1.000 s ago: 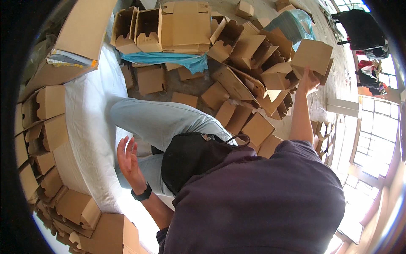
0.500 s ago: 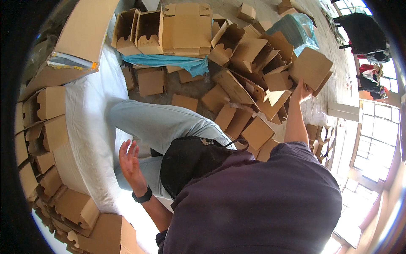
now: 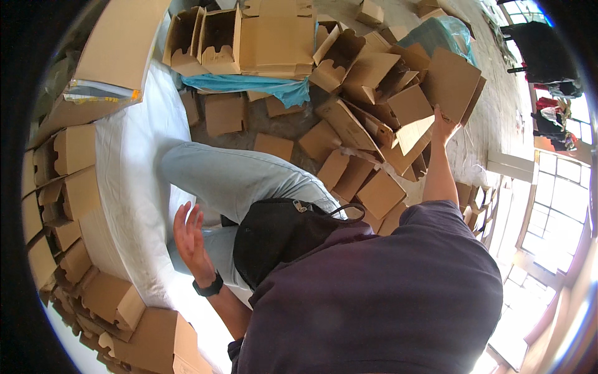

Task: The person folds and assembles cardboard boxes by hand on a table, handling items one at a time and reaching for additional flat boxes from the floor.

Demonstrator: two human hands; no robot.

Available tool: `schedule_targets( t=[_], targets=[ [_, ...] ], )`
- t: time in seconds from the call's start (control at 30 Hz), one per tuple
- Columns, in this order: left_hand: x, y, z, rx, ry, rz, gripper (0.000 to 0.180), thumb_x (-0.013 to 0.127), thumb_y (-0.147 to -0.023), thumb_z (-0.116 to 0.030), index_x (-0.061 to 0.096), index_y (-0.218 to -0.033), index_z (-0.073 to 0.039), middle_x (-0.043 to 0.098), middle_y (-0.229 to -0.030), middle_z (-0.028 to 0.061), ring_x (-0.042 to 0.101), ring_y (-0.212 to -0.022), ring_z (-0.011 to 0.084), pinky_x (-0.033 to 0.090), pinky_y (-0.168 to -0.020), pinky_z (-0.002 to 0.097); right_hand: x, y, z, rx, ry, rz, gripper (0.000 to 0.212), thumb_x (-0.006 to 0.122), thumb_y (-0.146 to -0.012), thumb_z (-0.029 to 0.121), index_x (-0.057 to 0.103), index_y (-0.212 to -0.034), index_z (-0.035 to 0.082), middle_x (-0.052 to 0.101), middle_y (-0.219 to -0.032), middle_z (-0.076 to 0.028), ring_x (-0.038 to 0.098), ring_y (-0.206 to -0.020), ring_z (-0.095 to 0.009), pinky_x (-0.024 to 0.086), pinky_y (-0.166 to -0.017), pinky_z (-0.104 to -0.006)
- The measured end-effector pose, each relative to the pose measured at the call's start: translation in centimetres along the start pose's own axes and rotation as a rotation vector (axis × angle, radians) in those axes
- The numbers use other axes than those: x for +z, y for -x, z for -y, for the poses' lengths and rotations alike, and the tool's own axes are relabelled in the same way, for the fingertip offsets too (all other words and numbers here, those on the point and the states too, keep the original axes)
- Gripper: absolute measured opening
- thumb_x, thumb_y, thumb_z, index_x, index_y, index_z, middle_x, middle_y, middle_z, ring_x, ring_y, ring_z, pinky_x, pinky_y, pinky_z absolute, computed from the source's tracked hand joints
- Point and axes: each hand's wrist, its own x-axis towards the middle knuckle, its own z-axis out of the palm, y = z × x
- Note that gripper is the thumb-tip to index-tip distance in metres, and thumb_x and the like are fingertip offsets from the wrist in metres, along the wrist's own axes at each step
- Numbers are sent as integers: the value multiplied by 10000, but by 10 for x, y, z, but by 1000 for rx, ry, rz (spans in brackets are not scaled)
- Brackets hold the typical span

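My right hand (image 3: 444, 128) reaches out to the far right and grips the near edge of a brown cardboard box (image 3: 453, 84), fingers partly hidden behind it. That box is tilted at the right side of a heap of loose cardboard boxes (image 3: 377, 78). My left hand (image 3: 192, 240), with a black band on the wrist, is raised beside my knee. Its fingers are apart and it holds nothing. Below it lies a white sheet (image 3: 134, 206).
Rows of cardboard boxes (image 3: 78, 153) line the left side. Upright open boxes (image 3: 219, 47) stand on blue plastic (image 3: 249, 86) at the back. A blue-wrapped bundle (image 3: 445, 37) lies behind the heap. A black bag (image 3: 274, 234) sits at my waist.
My right hand has shifted slightly away from me, and the box in it has tilted and swung a little to the left. My left hand has barely moved.
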Motion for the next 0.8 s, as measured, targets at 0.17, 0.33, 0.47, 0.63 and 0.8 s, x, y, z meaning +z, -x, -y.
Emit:
schedule_targets(
  t=[0.17, 0.33, 0.47, 0.63, 0.8],
  targets=[
    [3, 4, -2, 3, -21, -3, 568, 518, -886, -251, 326, -1352, 12, 391, -1358, 185, 410, -1242, 310, 327, -1030, 455, 4, -22, 14, -93, 106, 57, 668, 821, -590, 296, 509, -1093, -15, 460, -1050, -216, 399, -1083, -371, 369, -915, -495],
    [1, 0, -2, -1, -19, -3, 555, 513, -890, -232, 325, -1355, 5, 386, -1363, 187, 410, -1242, 310, 327, -1030, 456, -3, -64, 48, -175, 52, 20, 639, 827, -585, 312, 508, -1032, -14, 463, -1040, -209, 454, -1006, -359, 397, -875, -470],
    [-2, 6, 0, 10, 2, -32, 560, 521, -889, -233, 325, -1359, -1, 382, -1366, 188, 408, -1245, 311, 326, -1032, 456, -4, -45, 64, -208, 145, 73, 610, 823, -610, 303, 513, -1014, -32, 474, -1039, -182, 428, -1014, -313, 424, -874, -458],
    [1, 6, 3, 12, -6, -2, 585, 540, -878, -265, 329, -1360, -10, 392, -1361, 186, 413, -1242, 314, 334, -1025, 463, -11, -12, 4, 88, 304, 74, 683, 799, -618, 347, 502, -1089, -48, 482, -1047, -221, 437, -1080, -347, 385, -941, -491],
    [-3, 6, 3, 8, -4, -26, 583, 547, -875, -261, 334, -1356, -10, 399, -1355, 183, 418, -1238, 311, 341, -1022, 461, -43, -17, 32, 619, -363, -82, 742, 791, -636, 365, 491, -1123, -107, 577, -998, -234, 586, -908, -299, 515, -770, -391]
  ],
)
